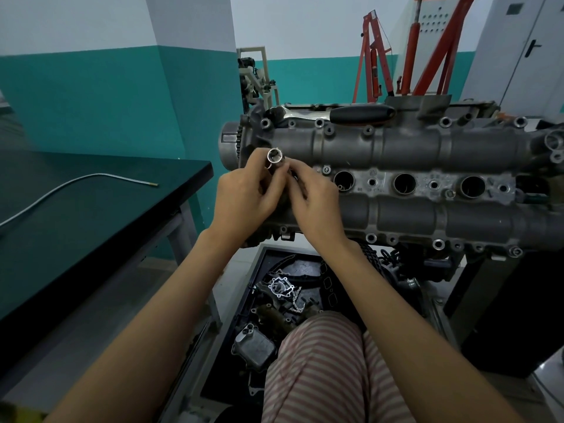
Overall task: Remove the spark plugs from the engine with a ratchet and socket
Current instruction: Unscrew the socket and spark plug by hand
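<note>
Head view: one socket [275, 155], chrome and tubular, its open end turned toward the camera, is held in front of the timing end of the engine [396, 166]. It is gripped by the curled fingers of the left hand [244, 199]; the right hand [311, 199] is closed against it from the other side, fingertips pinched at its lower part, though what is pinched there cannot be told. One ratchet [335, 113], with a black handle, is laid along the far edge of the engine, untouched. Three open plug wells [404, 183] are counted in a row along the engine's middle; a fourth, if present, is hidden behind the hands, and no spark plug is visible in any. Risks, as judged: the socket could slip from the fingertips and be dropped into the parts tray [293, 300] below the engine; a plug carried inside could fall out and be cracked. One bench [106, 190] stands left of the engine, with one bent metal tube [76, 181] on it.
</note>
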Action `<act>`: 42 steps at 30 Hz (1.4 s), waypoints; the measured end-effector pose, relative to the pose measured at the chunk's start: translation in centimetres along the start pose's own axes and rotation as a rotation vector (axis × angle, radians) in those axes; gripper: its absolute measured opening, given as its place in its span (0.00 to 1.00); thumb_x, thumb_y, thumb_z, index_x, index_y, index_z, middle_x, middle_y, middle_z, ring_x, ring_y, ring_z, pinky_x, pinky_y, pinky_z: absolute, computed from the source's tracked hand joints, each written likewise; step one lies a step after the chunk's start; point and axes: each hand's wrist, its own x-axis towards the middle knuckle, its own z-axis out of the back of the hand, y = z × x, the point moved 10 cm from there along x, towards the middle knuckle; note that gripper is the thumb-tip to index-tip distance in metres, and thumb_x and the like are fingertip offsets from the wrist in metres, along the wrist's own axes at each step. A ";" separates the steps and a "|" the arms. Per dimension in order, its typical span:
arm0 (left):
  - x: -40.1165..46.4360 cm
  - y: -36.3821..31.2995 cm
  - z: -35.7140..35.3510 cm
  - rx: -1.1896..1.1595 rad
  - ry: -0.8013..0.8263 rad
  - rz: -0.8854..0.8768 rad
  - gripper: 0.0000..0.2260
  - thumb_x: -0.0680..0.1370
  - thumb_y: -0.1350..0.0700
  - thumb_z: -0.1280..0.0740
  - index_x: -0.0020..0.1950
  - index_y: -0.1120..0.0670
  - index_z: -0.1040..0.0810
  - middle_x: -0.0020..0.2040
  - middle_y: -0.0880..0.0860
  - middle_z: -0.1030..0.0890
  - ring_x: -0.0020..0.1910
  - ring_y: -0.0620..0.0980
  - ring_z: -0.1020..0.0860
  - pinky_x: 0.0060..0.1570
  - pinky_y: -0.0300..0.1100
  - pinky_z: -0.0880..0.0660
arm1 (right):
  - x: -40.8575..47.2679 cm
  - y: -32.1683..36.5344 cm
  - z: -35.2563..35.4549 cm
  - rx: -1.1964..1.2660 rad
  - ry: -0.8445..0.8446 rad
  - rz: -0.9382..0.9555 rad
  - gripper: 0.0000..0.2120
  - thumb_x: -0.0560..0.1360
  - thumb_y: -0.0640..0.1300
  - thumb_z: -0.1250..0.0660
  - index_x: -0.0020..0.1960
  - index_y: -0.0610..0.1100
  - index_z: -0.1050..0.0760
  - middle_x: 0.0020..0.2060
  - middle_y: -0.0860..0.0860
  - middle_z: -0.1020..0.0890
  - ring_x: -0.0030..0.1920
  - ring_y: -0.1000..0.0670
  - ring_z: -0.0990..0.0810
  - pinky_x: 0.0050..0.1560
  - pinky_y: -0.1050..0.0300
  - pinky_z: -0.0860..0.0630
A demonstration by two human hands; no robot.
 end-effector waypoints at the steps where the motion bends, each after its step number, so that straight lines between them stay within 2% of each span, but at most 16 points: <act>1: 0.1 0.3 0.0 -0.006 -0.010 0.025 0.13 0.77 0.52 0.37 0.44 0.63 0.26 0.26 0.51 0.26 0.22 0.49 0.30 0.23 0.45 0.32 | 0.0 -0.2 0.0 -0.004 -0.008 -0.020 0.14 0.77 0.40 0.38 0.62 0.40 0.27 0.33 0.61 0.27 0.31 0.63 0.30 0.35 0.70 0.33; 4: 0.1 0.9 -0.1 -0.019 -0.032 0.096 0.16 0.76 0.50 0.34 0.41 0.64 0.29 0.28 0.57 0.24 0.24 0.56 0.27 0.24 0.51 0.30 | 0.1 -1.1 0.0 -0.001 -0.016 -0.095 0.10 0.74 0.42 0.33 0.54 0.42 0.28 0.26 0.57 0.35 0.26 0.56 0.35 0.29 0.61 0.33; 7: -0.1 0.8 -0.2 -0.037 -0.018 0.085 0.17 0.75 0.47 0.33 0.44 0.63 0.28 0.30 0.54 0.23 0.26 0.53 0.26 0.25 0.47 0.29 | 0.1 -0.7 0.2 0.000 -0.027 -0.079 0.03 0.74 0.40 0.34 0.45 0.43 0.28 0.25 0.57 0.36 0.26 0.57 0.34 0.28 0.64 0.36; 10: -0.1 0.4 -0.1 -0.046 0.012 0.033 0.15 0.77 0.50 0.38 0.52 0.62 0.27 0.28 0.49 0.25 0.23 0.48 0.29 0.25 0.39 0.33 | 0.1 0.1 0.5 -0.003 -0.035 -0.015 0.04 0.75 0.38 0.36 0.49 0.39 0.24 0.25 0.62 0.35 0.30 0.64 0.28 0.31 0.72 0.36; 12: -0.1 0.3 -0.2 -0.019 0.021 0.010 0.12 0.77 0.53 0.38 0.50 0.62 0.26 0.27 0.51 0.25 0.22 0.48 0.30 0.24 0.41 0.33 | 0.1 0.4 0.5 -0.002 -0.034 0.011 0.08 0.76 0.38 0.37 0.53 0.39 0.24 0.27 0.64 0.34 0.32 0.66 0.27 0.34 0.75 0.35; 15: 0.0 1.0 0.0 -0.015 -0.028 0.077 0.13 0.77 0.53 0.35 0.43 0.63 0.29 0.27 0.54 0.24 0.23 0.53 0.28 0.24 0.45 0.33 | 0.1 -0.1 0.2 -0.023 -0.021 -0.028 0.13 0.75 0.40 0.36 0.60 0.41 0.27 0.27 0.60 0.34 0.29 0.61 0.30 0.32 0.69 0.34; 18: 0.0 1.0 -0.1 -0.002 -0.041 0.091 0.15 0.75 0.52 0.33 0.41 0.63 0.29 0.28 0.55 0.25 0.24 0.54 0.28 0.25 0.45 0.32 | 0.1 -0.7 -0.1 -0.019 -0.007 -0.083 0.09 0.73 0.42 0.33 0.52 0.45 0.28 0.26 0.57 0.35 0.28 0.58 0.32 0.29 0.63 0.34; 21: -0.1 0.5 -0.1 -0.034 -0.009 0.053 0.14 0.76 0.50 0.34 0.46 0.61 0.28 0.29 0.51 0.25 0.25 0.48 0.28 0.26 0.38 0.33 | 0.1 -0.5 0.2 -0.013 -0.022 -0.076 0.05 0.74 0.40 0.34 0.44 0.47 0.30 0.25 0.58 0.36 0.28 0.58 0.32 0.29 0.64 0.35; 23: -0.2 0.3 -0.1 -0.049 0.020 0.024 0.13 0.77 0.50 0.38 0.51 0.61 0.27 0.28 0.49 0.25 0.24 0.46 0.29 0.25 0.39 0.33 | 0.1 -0.2 0.3 -0.002 -0.022 -0.042 0.02 0.75 0.39 0.36 0.47 0.42 0.25 0.26 0.61 0.34 0.30 0.62 0.29 0.31 0.70 0.35; 24: -0.2 0.2 -0.2 -0.042 0.029 0.010 0.13 0.77 0.52 0.39 0.52 0.61 0.26 0.27 0.49 0.25 0.23 0.46 0.30 0.25 0.40 0.33 | 0.1 0.0 0.4 -0.007 -0.023 -0.027 0.05 0.76 0.39 0.36 0.51 0.40 0.24 0.28 0.63 0.32 0.31 0.64 0.28 0.33 0.72 0.34; 28: -0.1 0.8 -0.2 -0.003 0.001 0.052 0.11 0.78 0.53 0.36 0.45 0.62 0.28 0.27 0.53 0.24 0.23 0.50 0.28 0.25 0.44 0.33 | 0.1 0.2 0.1 -0.038 -0.002 -0.014 0.11 0.77 0.39 0.37 0.58 0.40 0.25 0.32 0.63 0.30 0.31 0.65 0.28 0.35 0.72 0.34; 32: 0.0 0.7 -0.1 0.001 -0.014 0.073 0.16 0.74 0.51 0.32 0.41 0.63 0.29 0.28 0.53 0.26 0.24 0.53 0.29 0.25 0.44 0.33 | 0.1 -0.6 0.0 -0.038 -0.005 -0.089 0.08 0.73 0.41 0.33 0.52 0.42 0.27 0.26 0.58 0.35 0.27 0.58 0.33 0.29 0.64 0.35; 35: 0.1 0.3 -0.1 -0.014 0.016 0.042 0.15 0.76 0.50 0.34 0.48 0.62 0.27 0.29 0.45 0.28 0.25 0.45 0.31 0.26 0.39 0.34 | 0.1 -0.5 0.2 -0.028 -0.018 -0.078 0.03 0.74 0.40 0.34 0.44 0.44 0.28 0.25 0.58 0.36 0.27 0.59 0.32 0.29 0.66 0.38; 38: 0.0 -0.1 -0.4 -0.003 0.077 -0.008 0.14 0.77 0.52 0.39 0.54 0.61 0.25 0.27 0.44 0.29 0.23 0.44 0.32 0.26 0.41 0.32 | 0.0 0.0 0.3 -0.018 -0.027 -0.026 0.03 0.75 0.38 0.36 0.48 0.39 0.25 0.26 0.61 0.35 0.30 0.63 0.28 0.32 0.71 0.35; 40: -0.1 0.2 -0.5 0.022 0.071 -0.001 0.11 0.78 0.54 0.37 0.51 0.62 0.24 0.27 0.50 0.25 0.24 0.50 0.27 0.26 0.46 0.29 | 0.1 0.3 0.4 -0.032 -0.032 -0.001 0.06 0.76 0.38 0.37 0.51 0.38 0.24 0.27 0.63 0.35 0.32 0.66 0.28 0.33 0.73 0.35; 42: 0.0 0.7 -0.3 0.019 0.024 0.051 0.10 0.77 0.55 0.35 0.45 0.63 0.26 0.28 0.52 0.24 0.24 0.52 0.27 0.27 0.44 0.31 | 0.1 0.5 0.4 -0.050 -0.030 0.011 0.08 0.76 0.38 0.38 0.53 0.38 0.24 0.27 0.63 0.36 0.32 0.67 0.28 0.33 0.74 0.35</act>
